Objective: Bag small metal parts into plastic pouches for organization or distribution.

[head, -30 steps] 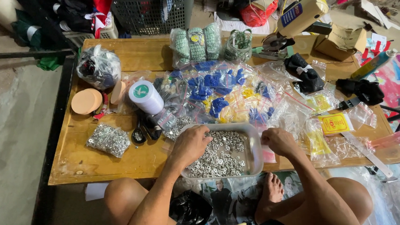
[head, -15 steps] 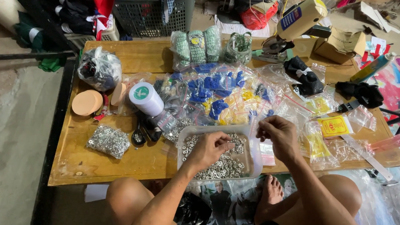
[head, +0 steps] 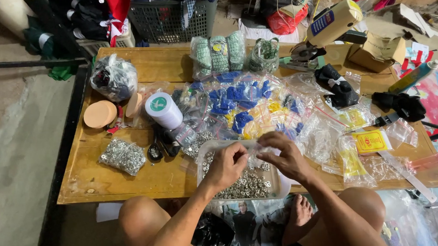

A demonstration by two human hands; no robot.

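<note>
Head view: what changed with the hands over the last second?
The left hand lifted out of the clear tray of small metal rings. The right hand moved in from the tray's right edge. Both now meet above it, fingertips pinching something too small to identify. The tray, white roll and bags stayed put.

Silvery metal rings [head: 244,184] fill the clear tray [head: 281,188] on the tan wooden table [head: 129,179], with blue-and-yellow pieces in clear bags [head: 249,105] at twelve o'clock, a white roll with a green label [head: 162,110] at ten, and a yellow packet [head: 371,141] at three.
</note>
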